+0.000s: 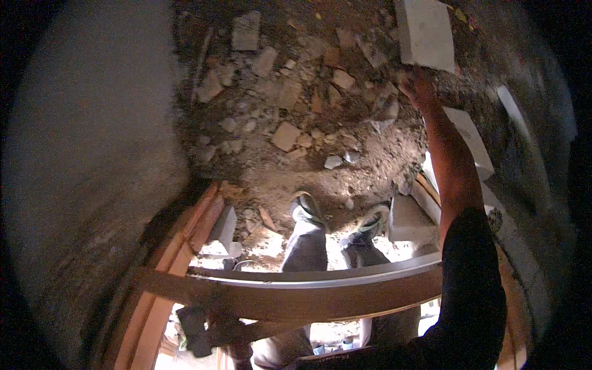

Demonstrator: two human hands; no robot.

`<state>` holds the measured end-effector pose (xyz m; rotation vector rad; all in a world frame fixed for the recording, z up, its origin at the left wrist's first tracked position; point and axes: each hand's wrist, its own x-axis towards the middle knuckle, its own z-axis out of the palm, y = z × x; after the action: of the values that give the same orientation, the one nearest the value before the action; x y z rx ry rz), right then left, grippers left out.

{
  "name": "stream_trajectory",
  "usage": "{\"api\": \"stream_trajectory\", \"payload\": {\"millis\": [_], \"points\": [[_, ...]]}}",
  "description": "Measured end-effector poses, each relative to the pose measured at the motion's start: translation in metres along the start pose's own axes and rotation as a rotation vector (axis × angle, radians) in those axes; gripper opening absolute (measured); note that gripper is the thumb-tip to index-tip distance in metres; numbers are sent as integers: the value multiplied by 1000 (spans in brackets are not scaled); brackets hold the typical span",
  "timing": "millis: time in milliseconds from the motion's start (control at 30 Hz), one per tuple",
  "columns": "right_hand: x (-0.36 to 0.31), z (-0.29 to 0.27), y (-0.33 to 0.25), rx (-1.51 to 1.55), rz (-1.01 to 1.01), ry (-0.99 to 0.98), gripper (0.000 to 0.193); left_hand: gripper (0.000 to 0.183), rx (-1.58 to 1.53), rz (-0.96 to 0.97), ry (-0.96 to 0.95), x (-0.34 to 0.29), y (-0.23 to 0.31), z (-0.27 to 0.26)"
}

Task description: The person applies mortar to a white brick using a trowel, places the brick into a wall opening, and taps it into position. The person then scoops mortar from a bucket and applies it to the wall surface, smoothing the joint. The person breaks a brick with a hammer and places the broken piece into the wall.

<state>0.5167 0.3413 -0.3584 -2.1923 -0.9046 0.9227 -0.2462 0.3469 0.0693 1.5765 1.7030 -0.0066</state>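
Observation:
My right hand (414,85) reaches far forward and grips the lower edge of a pale grey building block (425,32) at the top right, next to the rough wall. My left hand (200,330), dark and dim at the lower left, is wrapped around a lower wooden bar (277,330). A curved wooden crossbeam (296,295) with a metal strip on top runs across in front of my body. Below it are my legs and both shoes (306,208), standing on dirt.
Broken bricks and stone rubble (287,135) cover the earth floor ahead. A plastered wall (92,154) fills the left side. Wooden frame posts (185,240) rise at the left. More grey blocks (408,221) lie at the right, by my right foot.

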Motion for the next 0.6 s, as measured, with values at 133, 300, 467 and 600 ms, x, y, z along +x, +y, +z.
{"api": "stream_trajectory", "payload": {"millis": [133, 300, 467, 600], "points": [[22, 3, -23, -364, -92, 160, 87, 28, -10, -116, 60, -4, -21, 2], [67, -2, 20, 260, 23, 220, 91, 28, -22, -191, 47, 6, -44, 4], [40, 8, -19, -55, 9, 345, 82, 28, -15, -246, 59, -5, -48, 6], [68, 35, -31, 482, 150, 450, 80, 29, -6, -268, 71, -13, -47, 7]]}}
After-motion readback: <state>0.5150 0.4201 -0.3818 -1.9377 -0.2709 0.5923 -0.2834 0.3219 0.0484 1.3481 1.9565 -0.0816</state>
